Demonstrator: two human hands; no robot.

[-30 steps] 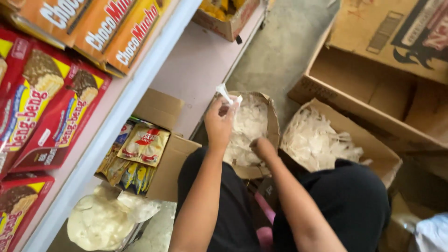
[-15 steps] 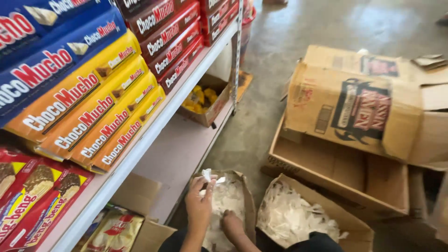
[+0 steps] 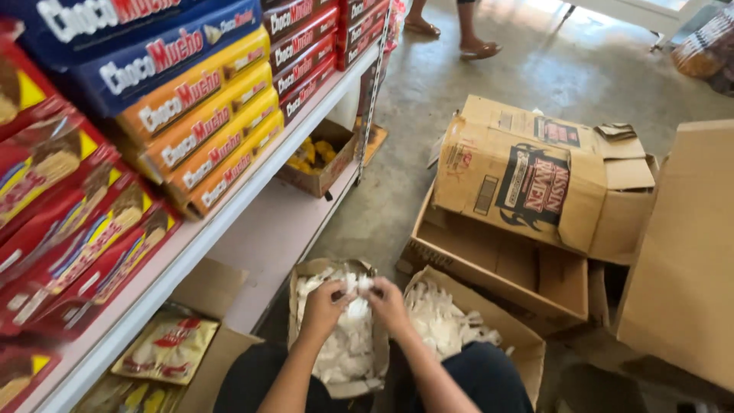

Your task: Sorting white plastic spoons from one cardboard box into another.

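— So what's different from a moment ago?

— Mostly my view. My head has lifted, so the big cardboard box [image 3: 543, 180] lying on its side on the floor, well beyond my hands, now fills the frame, with the open empty box [image 3: 501, 268] under it. The shelf [image 3: 229, 222] of snack cartons runs along to the left of my hands.

— And your hands themselves?

— A second ago my left hand was raised, pinching a small white piece up in the air, while my right reached down into the box. Now both have come together low over the small open box [image 3: 336, 321] just in front of my knees.

— Holding what?

— My left hand [image 3: 325, 302] and right hand [image 3: 388, 302] are closed narrow, fingers curled, both pinching the same small white packet [image 3: 359, 284] between them. It sits just above the heap of white packets [image 3: 344, 344] filling that box.

— So the work has shifted?

— I'd judge so: the lifted piece is back down at the pile, and I'm working it with two hands rather than one.

— How are your arms set?

— Both forearms come up from the bottom edge and angle inward, wrists nearly touching, palms turned toward each other. A second box of white packets [image 3: 451, 321] lies just to the right of my right hand.
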